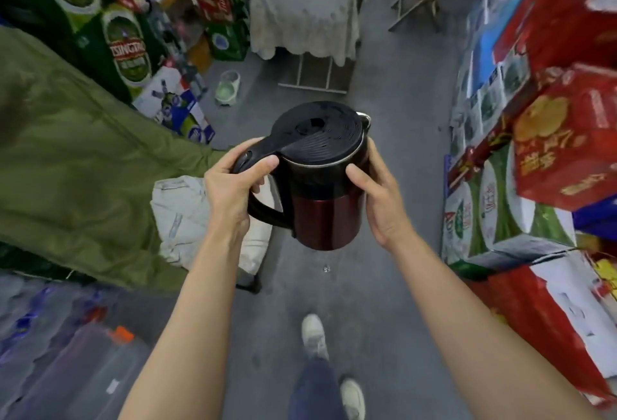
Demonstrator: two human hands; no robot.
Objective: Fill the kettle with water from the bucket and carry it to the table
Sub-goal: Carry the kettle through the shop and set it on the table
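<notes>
A dark red electric kettle with a black lid, shut, and a black handle hangs in mid-air over the grey floor, held in both hands. My left hand wraps the top of the handle, thumb resting near the lid hinge. My right hand is pressed against the kettle's right side, thumb on the black upper band. A table draped with a white lace-edged cloth stands ahead at the far end of the aisle. No bucket is in view.
Stacked red and green cartons line the right side. Green beer cases and a green coat crowd the left. A white sack sits on a stool. A small pale green pot stands on the floor. My shoes are below.
</notes>
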